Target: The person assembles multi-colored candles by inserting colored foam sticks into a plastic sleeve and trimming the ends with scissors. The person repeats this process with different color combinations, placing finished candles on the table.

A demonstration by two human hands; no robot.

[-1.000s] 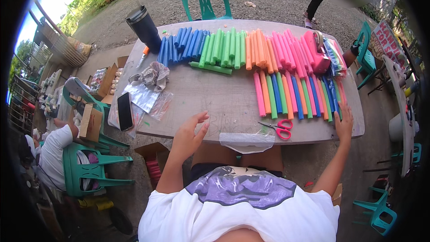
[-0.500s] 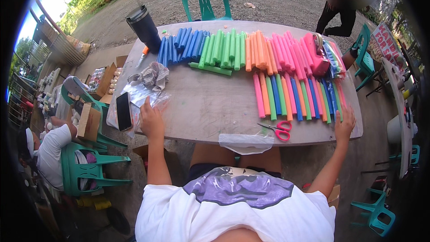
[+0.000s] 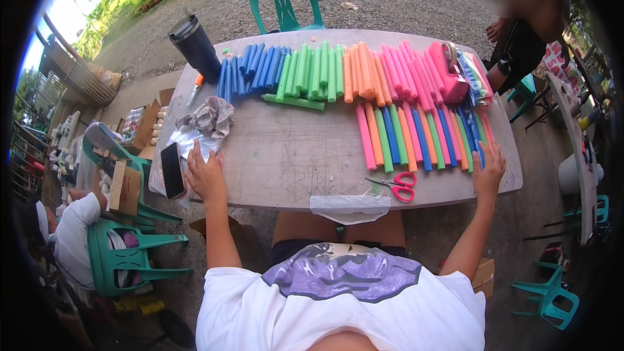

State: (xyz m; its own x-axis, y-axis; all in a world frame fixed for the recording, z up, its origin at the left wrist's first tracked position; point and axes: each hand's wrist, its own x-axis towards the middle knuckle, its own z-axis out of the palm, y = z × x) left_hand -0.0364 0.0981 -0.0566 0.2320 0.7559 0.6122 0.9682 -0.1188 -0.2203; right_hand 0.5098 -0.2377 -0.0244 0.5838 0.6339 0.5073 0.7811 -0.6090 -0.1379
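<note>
My left hand [image 3: 207,175] lies on the table with its fingers apart and holds nothing. Its fingertips touch or lie beside clear plastic bags, near a black phone [image 3: 172,170]. My right hand [image 3: 489,168] rests open at the right end of a near row of candles [image 3: 416,140], fingers stretched along the last ones. That row mixes pink, orange, green and blue. Behind it lie piles of blue candles [image 3: 252,68], green candles [image 3: 315,70], orange candles [image 3: 365,71] and pink candles [image 3: 413,68]. Red-handled scissors [image 3: 400,186] lie before the row.
A pink tape dispenser [image 3: 448,75] stands beside colourful plastic packs [image 3: 474,78]. At the left are a dark tumbler [image 3: 195,49], a crumpled cloth [image 3: 211,117] and an orange-capped knife-like tool [image 3: 197,86]. A white plastic strip [image 3: 351,208] hangs over the near edge. Another person [image 3: 530,23] stands back right.
The view has shifted slightly, moving the table leftward in the picture. My right hand's fingers have moved in closer to the candle row. The person at the back right has come nearer the table.
</note>
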